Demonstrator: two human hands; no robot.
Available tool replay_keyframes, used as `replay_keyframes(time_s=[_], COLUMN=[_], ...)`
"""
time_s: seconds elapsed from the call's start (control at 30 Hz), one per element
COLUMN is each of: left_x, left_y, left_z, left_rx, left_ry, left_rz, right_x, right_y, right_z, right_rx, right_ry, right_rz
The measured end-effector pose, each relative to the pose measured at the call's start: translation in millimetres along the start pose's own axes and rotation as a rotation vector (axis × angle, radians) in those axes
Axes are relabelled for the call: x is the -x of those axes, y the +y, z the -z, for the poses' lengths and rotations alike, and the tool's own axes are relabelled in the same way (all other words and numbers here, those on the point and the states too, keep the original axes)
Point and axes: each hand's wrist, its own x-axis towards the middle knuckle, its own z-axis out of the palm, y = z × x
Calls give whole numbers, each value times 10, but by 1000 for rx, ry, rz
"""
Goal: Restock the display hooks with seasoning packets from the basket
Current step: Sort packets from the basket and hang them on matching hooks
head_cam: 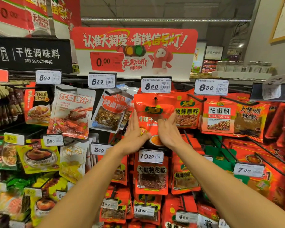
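Note:
A red seasoning packet hangs on a display hook under the 8.50 price tag. My left hand lies flat against the packet's left edge, fingers straight and pointing up. My right hand presses its lower right part with straight fingers. Both hands flank the packet without curling round it. The basket is out of view.
Neighbouring hooks carry other packets: a white sauce packet to the left, a stew-spice packet, an orange barbecue packet and a pepper powder packet to the right. A packet under the 10.50 tag hangs below. A red promotional sign stands above.

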Motion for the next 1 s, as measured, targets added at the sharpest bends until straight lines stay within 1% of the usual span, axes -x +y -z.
replay_keyframes(time_s=[0.07, 0.1, 0.17, 0.23, 0.3, 0.37, 0.43, 0.5, 0.57, 0.67, 0.73, 0.8, 0.83, 0.9, 0.93, 1.0], left_x=[9, -2, -29, -37, -7, 39, 90, 139, 195, 303, 379, 435, 461, 526, 557, 601], left_y=[-70, -82, -77, -8, 62, 95, 127, 168, 221, 278, 317, 349, 360, 395, 415, 441], left_z=[158, 178, 97, -21, -68, -57, -27, 12, 61, 102, 122, 162, 176, 181, 174, 137], left_rx=[110, 108, -43, -206, -213, -180, -141, -64, 28, 59, 66, 85, 108, 166, 204, 339], left_ry=[-58, -59, -44, -26, -3, 10, 37, 112, 171, 210, 277, 387, 451, 560, 584, 542], left_rz=[-41, -40, 19, 135, 181, 164, 126, 78, 45, 26, 12, 42, 54, 39, 33, 60], right_x=[80, 109, 120, 73, 50, 91, 157, 199, 247, 342, 407, 473, 511, 605, 658, 763], right_y=[-62, -83, -91, -92, -92, -76, -63, -13, 19, 0, -9, 4, 10, 7, 1, 5], right_z=[-85, -123, -150, -92, -15, 38, 89, 111, 120, 153, 217, 306, 343, 413, 455, 550], right_rx=[-87, -140, -199, -191, -198, -247, -352, -453, -500, -615, -563, -455, -457, -565, -638, -745], right_ry=[1, 6, 21, 11, -12, -6, 76, 143, 137, 121, 212, 339, 369, 372, 360, 354], right_rz=[-37, -58, -101, -130, -159, -147, -136, -123, -115, -110, -124, -128, -118, -111, -126, -167])
